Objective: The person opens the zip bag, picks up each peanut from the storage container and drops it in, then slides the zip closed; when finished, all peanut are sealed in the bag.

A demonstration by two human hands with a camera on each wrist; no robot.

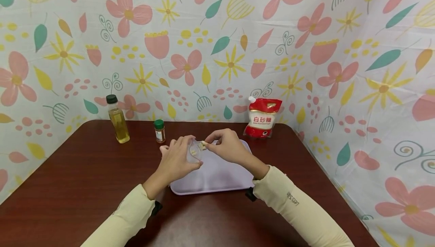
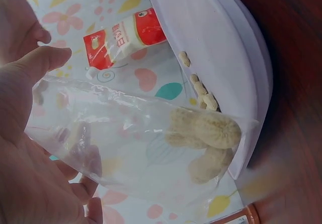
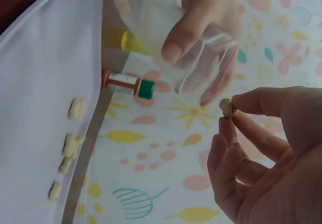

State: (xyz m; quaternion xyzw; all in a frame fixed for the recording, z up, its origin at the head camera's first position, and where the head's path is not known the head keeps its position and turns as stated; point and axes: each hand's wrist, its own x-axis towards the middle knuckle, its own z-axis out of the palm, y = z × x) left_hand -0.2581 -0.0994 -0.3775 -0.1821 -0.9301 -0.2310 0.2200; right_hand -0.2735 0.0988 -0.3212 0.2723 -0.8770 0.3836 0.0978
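My left hand (image 1: 176, 161) holds a clear zip bag (image 2: 121, 118) between thumb and fingers. Several unshelled peanuts (image 2: 221, 131) lie at the closed end of the bag, as the left wrist view shows. Close to the bag's mouth, my right hand (image 1: 229, 147) pinches a single peanut (image 3: 228, 107) between thumb and fingertips, apart from the bag. Both hands are above a pale lavender tray (image 1: 217, 175). On that tray, towards its far side, several loose peanuts (image 3: 70, 146) lie in a rough row.
At the back left of the dark wooden table (image 1: 85, 175) stand an oil bottle (image 1: 119, 122) and a small green-capped jar (image 1: 159, 131). A red and white sugar pouch (image 1: 261, 118) stands at the back right. A flowered curtain (image 1: 204, 43) hangs behind and along the right.
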